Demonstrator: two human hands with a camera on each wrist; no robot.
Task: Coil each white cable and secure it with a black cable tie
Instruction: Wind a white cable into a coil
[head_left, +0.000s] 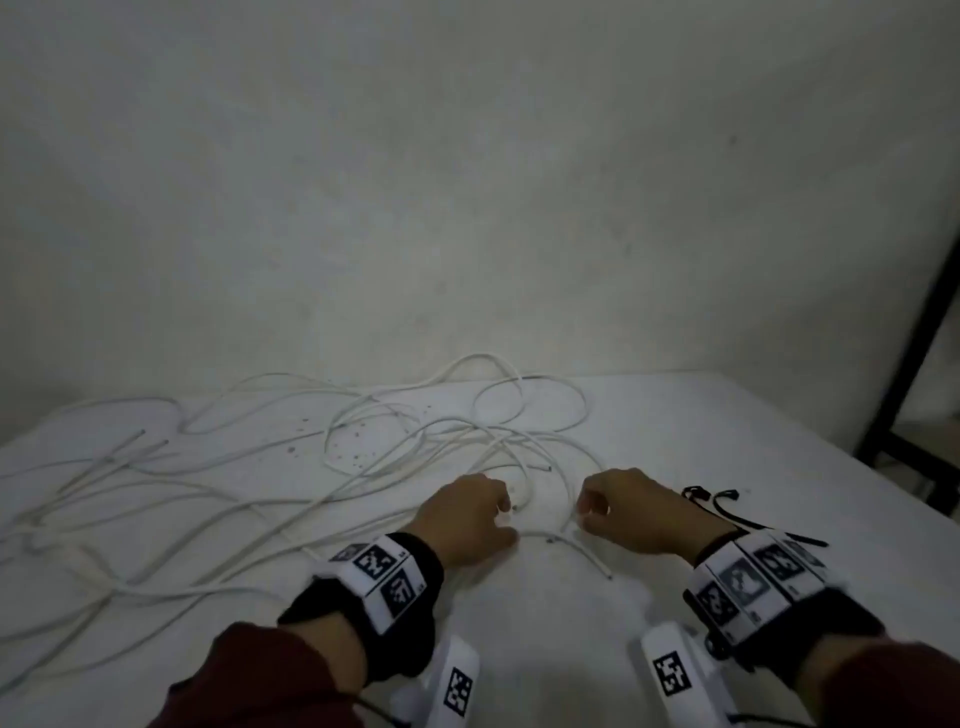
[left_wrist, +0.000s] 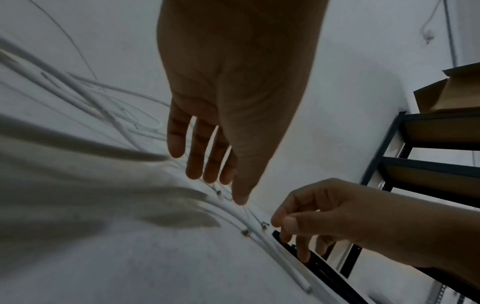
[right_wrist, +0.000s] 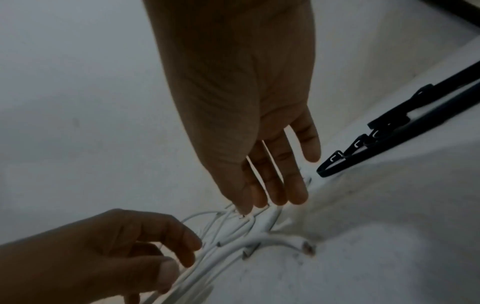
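Several white cables (head_left: 322, 467) sprawl tangled over the white table (head_left: 675, 426). My left hand (head_left: 506, 514) is down at the near side of the tangle; thumb and forefinger pinch a white cable (right_wrist: 207, 253) near its cut end. In the right wrist view the left hand (right_wrist: 179, 265) has curled fingers with strands running between them. My right hand (head_left: 582, 512) is close beside it. Its straight fingertips (right_wrist: 278, 199) touch the strands and grip nothing. Black cable ties (head_left: 727, 512) lie right of my right hand, also in the right wrist view (right_wrist: 363, 148).
A black metal shelf frame (head_left: 914, 332) stands past the table's right edge, with a cardboard box (left_wrist: 454, 92) on it. A plain wall (head_left: 467, 182) rises behind the table. Cut cable ends (head_left: 150, 439) point out at the far left. Bare tabletop (head_left: 545, 623) lies between my wrists.
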